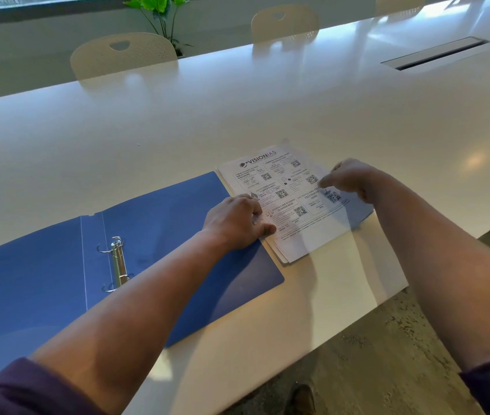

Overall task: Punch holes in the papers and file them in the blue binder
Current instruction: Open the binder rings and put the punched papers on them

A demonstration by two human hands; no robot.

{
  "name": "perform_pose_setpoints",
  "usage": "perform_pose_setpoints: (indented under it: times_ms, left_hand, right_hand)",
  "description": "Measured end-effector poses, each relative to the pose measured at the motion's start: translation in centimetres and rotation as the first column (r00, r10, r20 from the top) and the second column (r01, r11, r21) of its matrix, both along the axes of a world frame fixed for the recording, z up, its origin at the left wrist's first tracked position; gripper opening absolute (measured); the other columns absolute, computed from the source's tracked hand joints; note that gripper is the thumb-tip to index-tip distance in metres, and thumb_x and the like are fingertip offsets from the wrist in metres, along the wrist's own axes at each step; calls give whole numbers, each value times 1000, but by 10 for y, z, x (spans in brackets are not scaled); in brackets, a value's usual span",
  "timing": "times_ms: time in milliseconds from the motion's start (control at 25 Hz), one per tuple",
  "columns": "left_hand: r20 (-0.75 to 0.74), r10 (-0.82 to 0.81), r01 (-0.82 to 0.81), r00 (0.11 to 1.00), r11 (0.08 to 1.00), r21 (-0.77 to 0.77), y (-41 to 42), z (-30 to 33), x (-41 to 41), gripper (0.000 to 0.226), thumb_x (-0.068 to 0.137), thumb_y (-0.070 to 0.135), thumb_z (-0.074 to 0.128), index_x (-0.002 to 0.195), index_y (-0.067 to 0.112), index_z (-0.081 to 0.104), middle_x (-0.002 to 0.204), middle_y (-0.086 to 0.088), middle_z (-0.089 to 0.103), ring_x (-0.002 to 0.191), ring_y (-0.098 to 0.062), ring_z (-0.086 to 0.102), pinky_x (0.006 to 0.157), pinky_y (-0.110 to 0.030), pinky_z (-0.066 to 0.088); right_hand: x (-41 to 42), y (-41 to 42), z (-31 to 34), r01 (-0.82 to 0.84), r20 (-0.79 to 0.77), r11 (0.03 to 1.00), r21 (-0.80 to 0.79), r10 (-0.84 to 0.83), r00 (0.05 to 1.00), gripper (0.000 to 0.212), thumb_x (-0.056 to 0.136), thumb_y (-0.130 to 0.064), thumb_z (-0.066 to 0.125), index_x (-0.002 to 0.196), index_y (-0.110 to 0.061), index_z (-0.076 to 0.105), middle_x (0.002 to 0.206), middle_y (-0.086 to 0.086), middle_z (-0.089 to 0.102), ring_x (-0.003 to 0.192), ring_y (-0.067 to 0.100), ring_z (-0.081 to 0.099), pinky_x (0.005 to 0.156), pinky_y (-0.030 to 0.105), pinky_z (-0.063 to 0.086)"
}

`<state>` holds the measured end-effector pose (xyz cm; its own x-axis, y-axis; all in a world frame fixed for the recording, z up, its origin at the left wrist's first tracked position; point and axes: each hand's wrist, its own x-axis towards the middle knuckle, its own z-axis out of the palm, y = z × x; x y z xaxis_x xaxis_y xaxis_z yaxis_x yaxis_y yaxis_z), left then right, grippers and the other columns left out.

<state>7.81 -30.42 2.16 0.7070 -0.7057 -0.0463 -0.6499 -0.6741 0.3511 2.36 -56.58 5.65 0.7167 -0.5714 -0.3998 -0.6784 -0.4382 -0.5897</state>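
Note:
A blue binder [160, 223] lies open and flat on the white table [237, 115], its metal rings [117, 262] standing open at the spine. Just right of its cover lies a stack of printed papers [291, 202] with QR codes. My left hand [236, 220] rests on the stack's left edge, fingers curled and thumb pressing on the sheets; whether it holds anything is hidden. My right hand [348, 178] hovers over the stack's right side, blurred, fingers bent down toward the paper. No hole punch is in sight.
Pale chairs [124, 55] stand along the table's far side, with a green plant [160, 13] behind them. A cable slot [438, 53] is set into the tabletop at the far right. The table's corner and concrete floor [387, 339] lie near right.

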Motion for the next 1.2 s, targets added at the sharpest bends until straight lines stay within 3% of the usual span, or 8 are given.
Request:
perform_pose_setpoints:
  times_ms: [200,360,520,760,880,960,1080,1200]
  left_hand:
    - [2,10,-10,1000,1000,-13,0,-1,-2,48,83,62,71,107,20,71,135,3,62,114,-19,60,83,-37,54]
    - [-8,28,-29,1000,999,-23,0,-2,-3,48,83,63,71,109,22,70,136,4,62,115,-19,59,83,-38,54]
    - [-16,30,-31,999,999,-38,1,-1,-4,45,84,61,72,106,22,70,135,3,62,114,-18,60,79,-35,52]
    - [-15,42,-43,999,998,-38,1,-3,-3,43,84,61,71,103,23,69,135,6,62,110,-17,60,75,-32,49]
    - [-10,47,-47,999,997,-54,4,-6,-5,42,83,64,70,100,25,67,137,8,61,111,-18,60,76,-31,46]
    - [-17,48,-49,999,996,-73,6,-9,-5,38,85,62,69,97,26,65,137,9,61,113,-19,60,78,-32,46]
    - [-92,75,-94,993,970,-224,11,-13,0,29,91,44,71,110,21,70,133,7,59,118,-21,59,89,-31,47]
    - [-335,207,-356,919,799,-485,20,-6,0,61,90,30,76,144,17,50,152,-3,43,136,-23,48,113,-42,43]
  right_hand:
    - [4,11,4,-49,18,998,-50,50,999,35,80,-11,82,108,-1,65,110,16,68,101,32,65,87,43,56]
    - [3,14,10,-48,38,997,62,46,998,42,80,-10,83,113,-6,58,106,10,66,93,27,64,77,38,54]
    - [-3,10,7,3,10,993,117,-4,1000,44,81,-20,84,116,-2,66,114,13,67,105,31,64,86,40,52]
    - [-10,7,13,-1,32,987,163,-4,999,29,91,-3,70,118,-11,68,110,11,71,94,27,69,75,38,57]
    - [-14,10,14,27,124,984,176,-49,991,22,95,-1,63,114,-12,66,99,9,70,82,21,68,52,27,57]
    - [-17,11,14,31,189,987,159,-61,980,21,96,-1,63,114,-12,66,102,12,71,81,23,69,56,29,59]
    - [-22,12,20,26,278,988,154,-69,958,14,96,-1,62,104,-11,67,104,18,71,82,28,67,76,38,59]
    - [-25,13,39,25,346,973,231,-106,932,14,96,-2,63,107,-9,66,104,14,73,83,25,70,79,39,60]
